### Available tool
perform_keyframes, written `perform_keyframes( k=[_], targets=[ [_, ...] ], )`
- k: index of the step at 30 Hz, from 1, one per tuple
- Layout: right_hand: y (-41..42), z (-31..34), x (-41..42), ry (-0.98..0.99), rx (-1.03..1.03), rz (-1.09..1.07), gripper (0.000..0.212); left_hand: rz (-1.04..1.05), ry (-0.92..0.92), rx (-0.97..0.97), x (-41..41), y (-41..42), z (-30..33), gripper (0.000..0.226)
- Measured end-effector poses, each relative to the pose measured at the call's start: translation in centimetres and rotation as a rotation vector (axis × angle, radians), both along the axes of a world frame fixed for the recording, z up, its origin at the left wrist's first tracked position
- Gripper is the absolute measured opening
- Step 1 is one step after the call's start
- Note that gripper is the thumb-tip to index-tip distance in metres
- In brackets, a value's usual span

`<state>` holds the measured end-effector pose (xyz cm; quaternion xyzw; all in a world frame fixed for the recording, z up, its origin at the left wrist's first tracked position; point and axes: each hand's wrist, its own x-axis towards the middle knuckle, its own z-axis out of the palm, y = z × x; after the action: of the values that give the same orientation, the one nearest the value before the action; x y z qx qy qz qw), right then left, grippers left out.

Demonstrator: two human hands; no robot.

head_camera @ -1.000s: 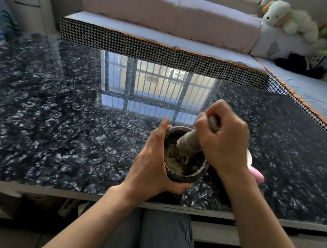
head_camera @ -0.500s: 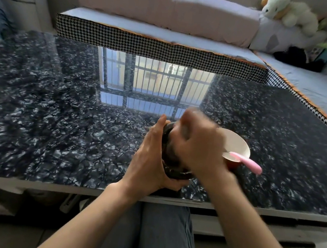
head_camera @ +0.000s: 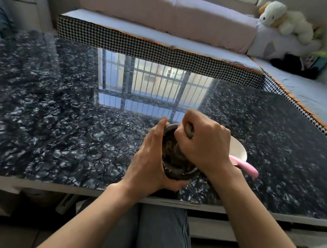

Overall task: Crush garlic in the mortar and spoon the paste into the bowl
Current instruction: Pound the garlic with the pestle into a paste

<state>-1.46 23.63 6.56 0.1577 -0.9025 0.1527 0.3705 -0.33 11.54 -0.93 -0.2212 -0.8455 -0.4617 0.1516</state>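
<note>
A dark stone mortar [head_camera: 182,172] stands near the front edge of the black marbled table [head_camera: 58,123], with crushed garlic [head_camera: 169,146] showing inside it. My left hand [head_camera: 151,160] wraps around the mortar's left side. My right hand [head_camera: 204,145] grips the grey pestle [head_camera: 189,128], whose lower end is down in the mortar and hidden by the hand. Just right of the mortar sits a white bowl [head_camera: 238,149], partly hidden behind my right hand. A pink spoon [head_camera: 244,166] lies across the bowl with its handle pointing right.
A bench with a houndstooth edge [head_camera: 156,47] runs along the table's far side and round to the right. A plush toy [head_camera: 284,17] sits at the back right. My knees [head_camera: 148,232] are under the table's front edge.
My right hand drove the pestle down into the mortar from its raised, tilted position. It has shifted left, uncovering more of the bowl. My left hand stayed on the mortar.
</note>
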Motion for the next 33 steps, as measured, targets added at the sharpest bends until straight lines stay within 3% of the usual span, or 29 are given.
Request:
perform_keyframes(
  k=[3,9,14,19,25,30,33],
  targets=[
    [0.5,2.0,0.2,0.106,-0.092,-0.052,0.012,0.016,-0.010,0.003,0.0,0.0,0.1,0.130],
    [-0.1,-0.7,0.0,-0.035,0.075,0.012,0.017,-0.013,0.030,-0.021,-0.1,0.1,0.3,0.127],
    [0.6,2.1,0.1,0.038,-0.218,0.032,0.008,0.008,-0.001,0.003,-0.2,0.0,0.2,0.130],
    [-0.8,-0.8,0.4,-0.101,-0.037,0.064,0.012,-0.010,0.034,-0.025,0.2,-0.1,0.1,0.123],
    [0.7,2.3,0.4,0.051,-0.137,0.056,0.014,0.012,0.000,0.003,0.3,0.1,0.4,0.124],
    [0.0,-0.8,0.5,-0.060,0.111,0.078,0.017,-0.010,0.039,-0.053,0.1,0.3,0.4,0.127],
    [1.0,0.9,0.2,0.011,0.069,0.053,0.017,0.002,0.022,-0.077,0.0,0.4,0.6,0.129]
  ],
)
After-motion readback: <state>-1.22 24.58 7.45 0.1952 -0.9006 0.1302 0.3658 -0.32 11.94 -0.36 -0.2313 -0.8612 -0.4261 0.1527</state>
